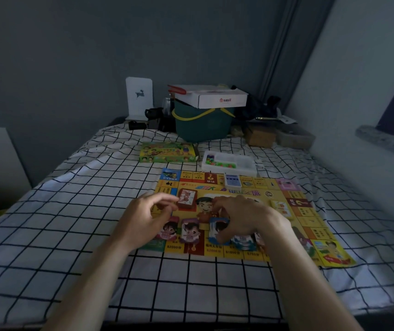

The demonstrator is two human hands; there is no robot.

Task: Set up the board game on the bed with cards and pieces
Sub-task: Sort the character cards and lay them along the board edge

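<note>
The game board point(236, 211) lies flat mid-bed point(71, 235), its near squares priced "$2000" and "$1600". The right hand point(243, 218) curls its grip round a blue card point(217, 231) there; the left hand point(143, 216) hovers beside it, fingers relaxed, holding nothing.

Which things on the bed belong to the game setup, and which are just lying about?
Game setup: game board, red card stack, character cards, blue card under the right hand, left hand, tray of pieces, green game box.

Lying about: green basket, white box, brown box.
</note>
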